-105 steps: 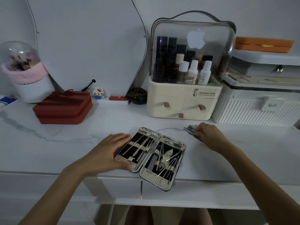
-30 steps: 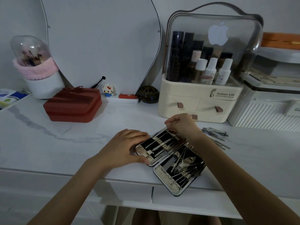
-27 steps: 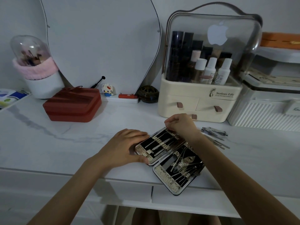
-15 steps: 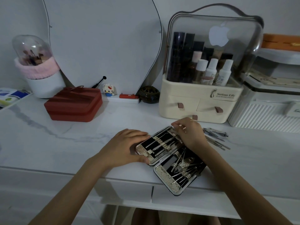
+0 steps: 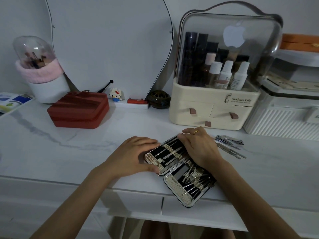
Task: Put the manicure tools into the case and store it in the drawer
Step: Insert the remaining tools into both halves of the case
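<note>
The manicure case (image 5: 170,153) lies open at the front edge of the white tabletop, its two black-lined halves filled with metal tools. My left hand (image 5: 133,156) grips the left half's outer edge, thumb at the near corner. Palm down, my right hand (image 5: 200,149) lies flat across the far right part of that half, fingertips at its far corner; I see nothing held in it. To the right of the case lie loose tools: nail clippers (image 5: 229,139) and thin metal sticks (image 5: 231,150). Drawer fronts (image 5: 138,200) sit shut under the tabletop.
A red zipped box (image 5: 79,109) stands at the back left beside a domed brush holder (image 5: 41,69). A cream cosmetics organiser (image 5: 214,107) and a white ribbed box (image 5: 283,121) line the back right. A mirror (image 5: 110,40) leans on the wall.
My right hand has turned from pinching at the case's far corner to lying flat on the case. The left hand and the case have stayed put.
</note>
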